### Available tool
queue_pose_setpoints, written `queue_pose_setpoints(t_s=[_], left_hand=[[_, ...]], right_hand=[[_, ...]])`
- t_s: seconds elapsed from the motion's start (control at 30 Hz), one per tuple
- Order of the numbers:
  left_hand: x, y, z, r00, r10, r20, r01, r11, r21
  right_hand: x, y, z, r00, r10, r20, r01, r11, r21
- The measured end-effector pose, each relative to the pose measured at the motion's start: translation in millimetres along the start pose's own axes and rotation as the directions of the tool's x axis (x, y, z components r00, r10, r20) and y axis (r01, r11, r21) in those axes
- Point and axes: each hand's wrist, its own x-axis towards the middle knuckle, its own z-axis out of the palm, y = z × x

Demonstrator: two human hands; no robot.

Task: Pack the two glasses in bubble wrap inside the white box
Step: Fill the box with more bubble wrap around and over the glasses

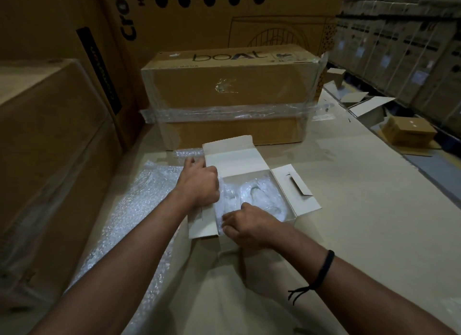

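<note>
Both hands were down in the white box [234, 160], which sat open on the cardboard-covered desk [349, 210] with its flaps folded out. The left hand [199, 182] was curled shut at the box's left edge, gripping the bubble wrap [225, 197] there. The right hand [245, 225] had its fingers [230, 218] pinched on the wrap at the near edge. The glasses [259, 195] were inside the box, swaddled in wrap, honestly hard to make out as two. A loose bubble wrap sheet [129, 210] lay to the left, and a taped brown carton [229, 95] stood just behind the box.
</note>
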Motion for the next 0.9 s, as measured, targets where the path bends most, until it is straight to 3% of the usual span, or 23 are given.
queue_pose_setpoints(t_s=[0.13,0.27,0.37,0.53,0.73,0.83,0.9], left_hand=[[-4.3,1.7,-3.9,0.997,-0.011,0.080,0.009,1.000,0.024],[-1.0,10.2,-3.5,0.988,-0.152,0.022,0.152,0.987,-0.044],[3.9,13.6,-4.7,0.975,-0.215,0.050,0.215,0.977,0.015],[4.4,14.7,4.4,0.983,-0.154,0.096,0.144,0.985,0.099],[3.6,13.0,4.2,0.938,-0.094,0.335,0.112,0.993,-0.032],[1.1,4.9,-0.8,0.940,-0.084,0.331,0.139,0.979,-0.146],[-3.3,3.0,-1.9,0.967,-0.119,0.224,0.157,0.974,-0.161]], right_hand=[[-5.2,-1.1,-7.5,0.992,-0.075,-0.098,0.067,0.994,-0.088],[-11.1,-6.4,-5.0,0.956,-0.037,-0.291,0.064,0.995,0.083],[-8.2,-8.4,3.2,0.952,-0.091,-0.292,0.100,0.995,0.015],[-13.0,-5.0,3.7,0.964,-0.175,-0.201,0.150,0.980,-0.133],[-6.9,-0.7,0.0,0.983,-0.184,-0.013,0.182,0.979,-0.088],[-13.1,8.2,-3.1,0.969,-0.220,-0.114,0.218,0.975,-0.027],[-21.6,13.3,-5.4,0.946,-0.239,-0.217,0.243,0.970,-0.007]])
